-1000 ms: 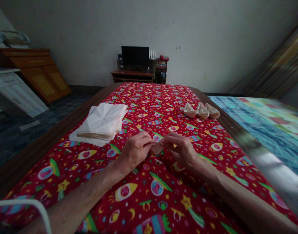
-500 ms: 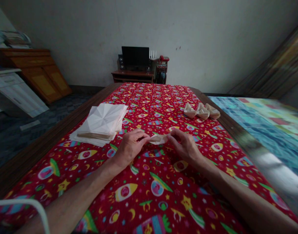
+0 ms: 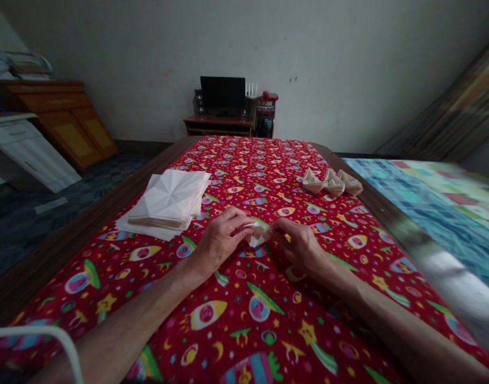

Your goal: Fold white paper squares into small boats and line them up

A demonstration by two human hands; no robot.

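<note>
A small folded paper piece [image 3: 257, 236], pale and boat-like, is held between my two hands just above the red patterned cloth [image 3: 244, 293]. My left hand [image 3: 224, 234] pinches its left end between thumb and fingers. On the other side, my right hand [image 3: 298, 240] pinches the right end. Beyond my left hand lies a stack of creased white paper sheets [image 3: 168, 200]. Several finished-looking folded paper shapes [image 3: 332, 183] stand in a row at the far right of the cloth.
The cloth covers a dark wooden table [image 3: 392, 226]. A white curved tube [image 3: 48, 332] crosses the lower left corner. At the far wall are a monitor [image 3: 223, 92] and speakers on a desk. A wooden cabinet [image 3: 64, 120] stands left; a bed [image 3: 432, 202] is right.
The paper piece has gone from long and flat to shorter and more raised in the middle. My hands have come slightly closer together, both still pinching its ends.
</note>
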